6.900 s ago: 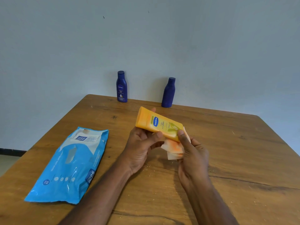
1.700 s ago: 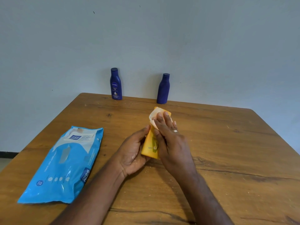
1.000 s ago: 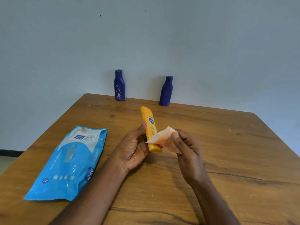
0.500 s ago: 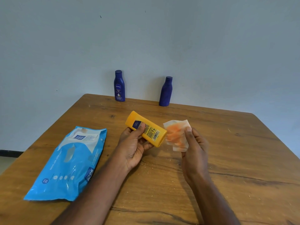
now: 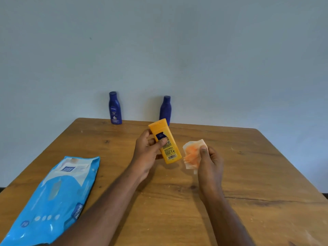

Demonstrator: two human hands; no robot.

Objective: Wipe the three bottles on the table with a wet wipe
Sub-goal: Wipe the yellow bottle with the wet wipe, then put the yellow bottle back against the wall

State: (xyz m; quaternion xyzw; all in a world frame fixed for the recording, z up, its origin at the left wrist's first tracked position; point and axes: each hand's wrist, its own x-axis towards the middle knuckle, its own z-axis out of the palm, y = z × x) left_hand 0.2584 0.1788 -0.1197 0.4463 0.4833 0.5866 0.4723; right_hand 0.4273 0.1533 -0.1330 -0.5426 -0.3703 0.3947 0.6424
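Yellow bottle (image 5: 165,141) is in the left hand (image 5: 148,153), held above the wooden counter (image 5: 248,174), tilted with its cap end up and away, flat bottom end down toward the camera. Back label with barcode faces the camera. Left thumb lies across the front of the bottle over the small blue logo patch, fingers curl round behind it, so a wrap grip on the upper half; the lower half sticks out free below the thumb.

Right hand (image 5: 210,162) sits just to the right of the bottle, not touching it. It pinches a crumpled wet wipe (image 5: 192,154) between thumb and curled fingers; the wipe is white with an orange tint across its middle and fans out to the left of the thumb. Small gap between wipe and bottle's lower end.

Two dark blue bottles stand upright at the far edge of the counter against the pale wall (image 5: 177,50): the left blue bottle (image 5: 115,108) shows a front label, the right blue bottle (image 5: 165,109) shows plain blue with its base hidden behind the yellow bottle's cap end. Both well apart from the hands.

Blue wipes pack (image 5: 53,197) lies flat at the near left of the counter, white panel at its far end, well left of the left forearm. Cannot tell if its flap is sealed.
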